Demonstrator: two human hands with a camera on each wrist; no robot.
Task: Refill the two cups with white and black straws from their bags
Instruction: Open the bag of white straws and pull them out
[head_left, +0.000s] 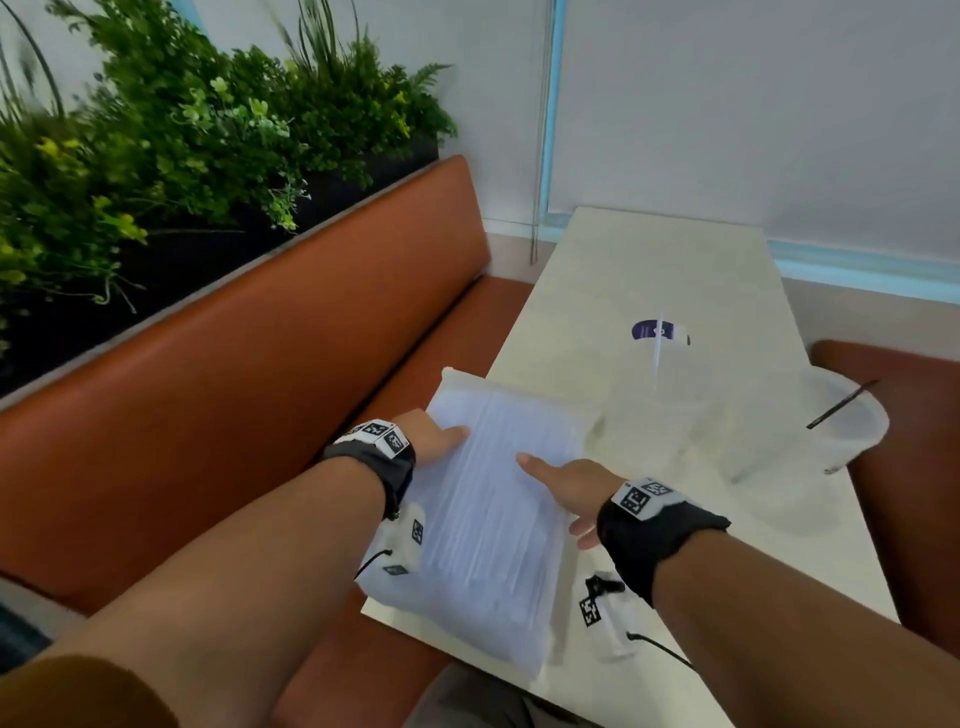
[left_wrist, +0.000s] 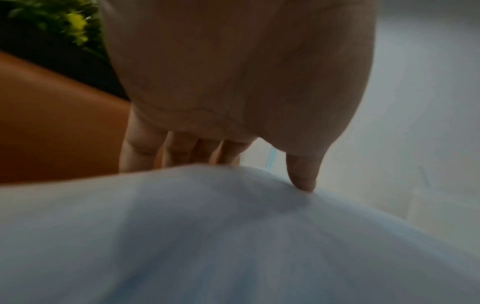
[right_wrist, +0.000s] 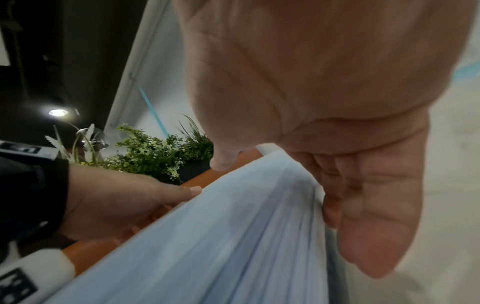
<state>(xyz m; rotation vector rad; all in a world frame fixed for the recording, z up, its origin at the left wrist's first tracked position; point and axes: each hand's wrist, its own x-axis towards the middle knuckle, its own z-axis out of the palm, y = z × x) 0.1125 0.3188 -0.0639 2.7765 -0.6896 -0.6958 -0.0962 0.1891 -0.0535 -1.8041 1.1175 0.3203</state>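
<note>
A clear bag of white straws (head_left: 493, 493) lies tilted over the near left corner of the table, lifted between both hands. My left hand (head_left: 441, 439) grips its left edge, thumb on top and fingers underneath (left_wrist: 182, 150). On the other side my right hand (head_left: 561, 480) holds the bag, thumb (right_wrist: 223, 162) on top and fingers (right_wrist: 335, 197) curled against its edge. Two clear cups stand further back: one (head_left: 660, 374) holds a single white straw, the other (head_left: 841, 431) a single black straw (head_left: 841, 404). No bag of black straws is in view.
The pale table (head_left: 649, 260) runs away from me to the wall. An orange bench (head_left: 260, 364) with a planter of greenery (head_left: 182, 130) behind it lies on the left. Another orange seat (head_left: 914, 467) is on the right.
</note>
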